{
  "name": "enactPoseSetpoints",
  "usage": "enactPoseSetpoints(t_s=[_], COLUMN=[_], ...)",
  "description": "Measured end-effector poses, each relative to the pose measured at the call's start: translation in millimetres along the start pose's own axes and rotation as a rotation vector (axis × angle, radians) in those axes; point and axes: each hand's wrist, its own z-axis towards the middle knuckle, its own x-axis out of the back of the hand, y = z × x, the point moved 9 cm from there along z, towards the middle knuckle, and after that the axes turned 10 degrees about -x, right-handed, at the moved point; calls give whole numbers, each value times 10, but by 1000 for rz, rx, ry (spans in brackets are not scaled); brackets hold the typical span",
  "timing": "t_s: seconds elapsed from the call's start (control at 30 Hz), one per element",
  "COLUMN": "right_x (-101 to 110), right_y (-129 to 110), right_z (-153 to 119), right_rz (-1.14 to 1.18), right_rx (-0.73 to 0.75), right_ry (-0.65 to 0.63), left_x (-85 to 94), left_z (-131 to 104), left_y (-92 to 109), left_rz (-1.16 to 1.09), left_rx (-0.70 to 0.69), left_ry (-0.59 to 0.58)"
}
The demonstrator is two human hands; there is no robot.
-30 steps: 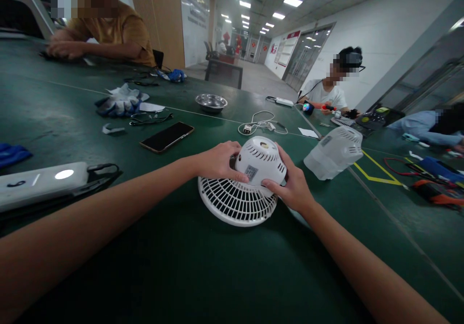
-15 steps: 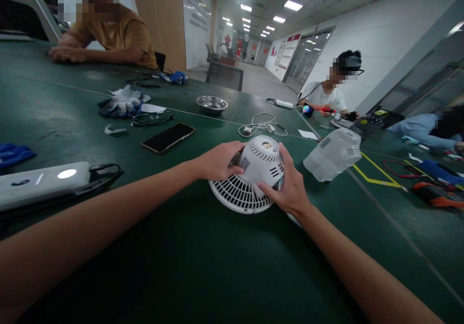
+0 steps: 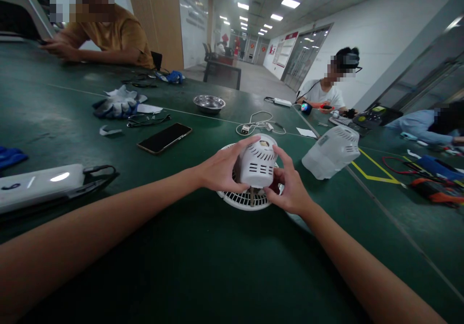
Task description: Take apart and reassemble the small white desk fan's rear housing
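Between my two hands is a white slotted motor housing [image 3: 256, 162] of a small fan, with a round hole in its top. My left hand [image 3: 221, 169] grips its left side, thumb low at the front and fingers over the top. My right hand [image 3: 290, 186] holds the right side, its thumb at the lower edge. Beneath the housing, the round white fan grille [image 3: 239, 200] rests on the green table. A narrow gap shows between housing and grille at the front; what lies inside it is mostly hidden by my hands.
A translucent white plastic piece [image 3: 331, 152] stands to the right. Beyond lie a coiled white cable [image 3: 264, 121], a steel bowl [image 3: 209, 104] and a phone [image 3: 165, 138]. Gloves [image 3: 118, 102] and a white power pack [image 3: 43, 188] are left. Several people sit around the table [image 3: 203, 266].
The housing has turned in my hands, so its slots now face me and its label is out of sight. It sits slightly higher over the grille. My left hand's fingers have moved onto its top.
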Motion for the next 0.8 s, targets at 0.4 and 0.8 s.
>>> enactPoseSetpoints(t_s=[0.4, 0.8], right_x=[9, -19], right_y=[-59, -95], right_z=[11, 51], right_rz=[-28, -127], right_rx=[-40, -38], right_ry=[-47, -53], left_x=[35, -1], left_z=[-19, -71], left_y=[-81, -183], left_rz=[-58, -41], left_rx=[34, 68], left_ry=[-16, -105])
